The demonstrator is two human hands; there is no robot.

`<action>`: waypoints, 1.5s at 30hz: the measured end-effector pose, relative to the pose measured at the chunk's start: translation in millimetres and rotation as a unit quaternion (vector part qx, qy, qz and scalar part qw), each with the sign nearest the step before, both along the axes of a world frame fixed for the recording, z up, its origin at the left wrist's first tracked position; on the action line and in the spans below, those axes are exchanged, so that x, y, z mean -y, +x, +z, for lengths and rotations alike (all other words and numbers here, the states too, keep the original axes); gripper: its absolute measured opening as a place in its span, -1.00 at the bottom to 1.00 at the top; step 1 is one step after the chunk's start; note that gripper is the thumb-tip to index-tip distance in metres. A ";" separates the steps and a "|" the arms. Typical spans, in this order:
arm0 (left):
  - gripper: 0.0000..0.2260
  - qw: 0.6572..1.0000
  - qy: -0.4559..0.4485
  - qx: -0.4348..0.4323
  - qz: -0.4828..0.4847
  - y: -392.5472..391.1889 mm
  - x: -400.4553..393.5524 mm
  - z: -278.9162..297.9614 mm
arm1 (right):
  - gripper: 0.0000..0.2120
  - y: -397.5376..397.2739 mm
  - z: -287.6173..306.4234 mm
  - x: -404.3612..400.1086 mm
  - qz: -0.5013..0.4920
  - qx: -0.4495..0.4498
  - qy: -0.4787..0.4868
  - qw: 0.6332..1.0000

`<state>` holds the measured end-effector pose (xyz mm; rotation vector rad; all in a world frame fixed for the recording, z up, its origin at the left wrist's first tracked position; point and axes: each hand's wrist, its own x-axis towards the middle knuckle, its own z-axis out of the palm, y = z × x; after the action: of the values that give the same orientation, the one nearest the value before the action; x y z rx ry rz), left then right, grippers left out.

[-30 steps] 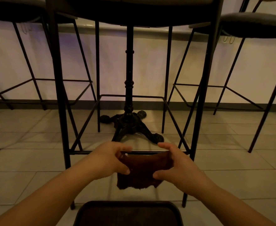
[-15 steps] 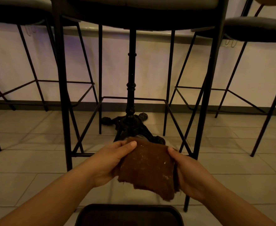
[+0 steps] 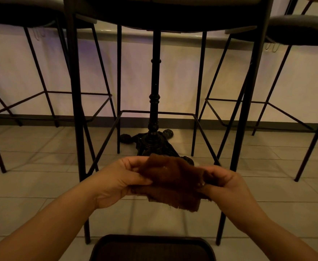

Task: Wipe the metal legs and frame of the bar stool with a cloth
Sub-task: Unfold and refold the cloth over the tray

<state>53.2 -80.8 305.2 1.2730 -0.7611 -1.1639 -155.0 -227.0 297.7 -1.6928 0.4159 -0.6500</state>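
So at this point the cloth [image 3: 173,182] had come off the stool's low front rail, where it was draped a second before, and both hands had it bunched up between them in mid-air, near the camera. Half a second earlier it was held up more like a flat sheet; now it was folded over into a thicker wad. Looked to me like refolding to get a fresh face, not actual wiping.

Going left to right: the near left leg [image 3: 77,113] of the bar stool stood untouched, well left of the cloth. The left hand [image 3: 116,180] was palm-up-ish, thumb laid across the cloth's left edge, fingers curled underneath pinching it. The cloth sat in the middle, lower edge frayed and hanging loose, touching no metal at all. The right hand [image 3: 224,185] gripped the right end, fingers curled in over the fabric. Past that, the near right leg [image 3: 246,113] ran just behind the right hand.

Further back, the table pedestal [image 3: 154,102] stood between the stool's far legs.

My guess is the front rail was done and a leg came next, but wiping was paused.
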 end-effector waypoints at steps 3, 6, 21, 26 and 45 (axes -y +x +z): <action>-0.69 0.999 -0.020 0.000 -0.025 4.0 -1.8 -1.1 | -0.57 2.0 -1.4 0.6 -0.001 0.048 0.001 0.999; -0.63 0.996 -0.024 -0.064 -0.055 10.6 -4.5 -6.6 | -0.54 2.7 -8.4 5.2 0.005 0.066 0.032 0.997; -0.58 0.981 0.168 -0.055 -0.077 -8.2 -4.9 -32.2 | -0.50 -5.8 -40.1 9.7 0.095 -0.122 -0.120 0.981; -0.50 0.986 0.121 -0.088 -0.068 -5.4 -7.2 -36.9 | -0.70 -11.7 -53.2 2.1 0.151 -0.108 0.178 0.966; -0.73 0.953 0.277 -0.095 0.082 -24.1 -44.3 -211.4 | -0.64 -15.0 -212.0 -43.8 -0.093 -0.256 0.255 0.928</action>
<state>29.1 -36.5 93.8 1.6170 -0.1760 -1.3895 -170.0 -183.2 85.7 -1.3077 1.0335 -0.1875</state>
